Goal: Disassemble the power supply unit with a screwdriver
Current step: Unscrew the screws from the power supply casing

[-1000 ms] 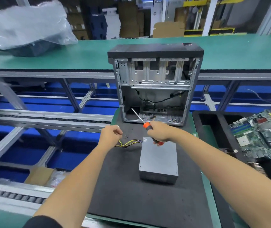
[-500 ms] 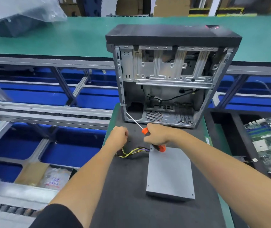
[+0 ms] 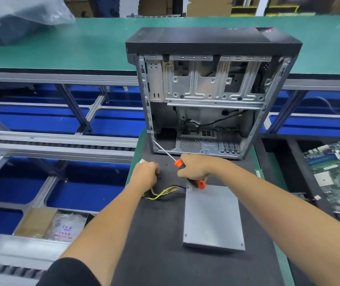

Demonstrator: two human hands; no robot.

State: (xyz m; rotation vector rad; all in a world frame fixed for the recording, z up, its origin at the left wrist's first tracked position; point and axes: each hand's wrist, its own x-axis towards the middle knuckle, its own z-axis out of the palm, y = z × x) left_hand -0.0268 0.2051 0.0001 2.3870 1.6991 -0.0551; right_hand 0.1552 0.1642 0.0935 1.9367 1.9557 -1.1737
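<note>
Head view: the power supply unit (image 3: 212, 215), a rigid, likely heavy metal box lying flat, is best steadied by its sides, not its soft wires (image 3: 165, 191), while the right hand (image 3: 196, 167) grips the screwdriver (image 3: 185, 168) and the left hand (image 3: 145, 174) is curled on the surface (image 3: 165, 254), contents unclear.

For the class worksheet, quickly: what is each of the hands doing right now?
Left hand: fingers curled on the mat; what it holds cannot be told.
Right hand: grips the screwdriver.

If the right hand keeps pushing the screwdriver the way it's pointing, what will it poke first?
Probably the computer case. The right hand aims the screwdriver up-left, its tip near the case's bottom-left corner; whether they touch is unclear.
</note>
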